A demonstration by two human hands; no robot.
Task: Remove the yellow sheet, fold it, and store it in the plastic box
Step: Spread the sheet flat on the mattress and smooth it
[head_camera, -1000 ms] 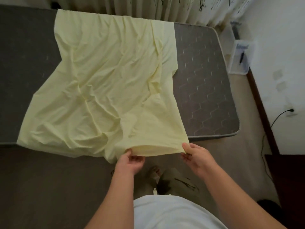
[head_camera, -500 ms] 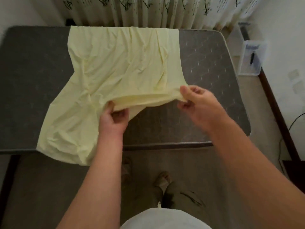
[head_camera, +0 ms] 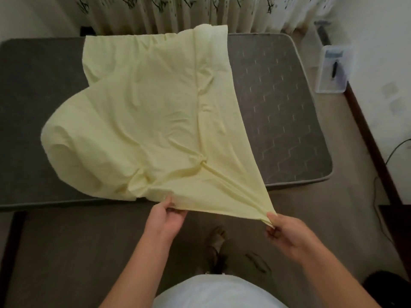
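Note:
The pale yellow sheet lies spread and billowing over the middle of the grey mattress, its left part puffed up with air. My left hand pinches the sheet's near edge just past the mattress's front side. My right hand pinches the near right corner, pulled taut and held out over the floor. The clear plastic box stands on the floor at the far right, beside the wall, apart from both hands.
Patterned curtains hang behind the mattress. A dark wooden skirting runs along the right wall with a black cable trailing near it. Carpeted floor lies between the mattress and the wall. My feet stand below the hands.
Both hands had lifted the near edge up over the mattress; now they have drawn it back toward me and apart, and the sheet has billowed out flatter across the mattress.

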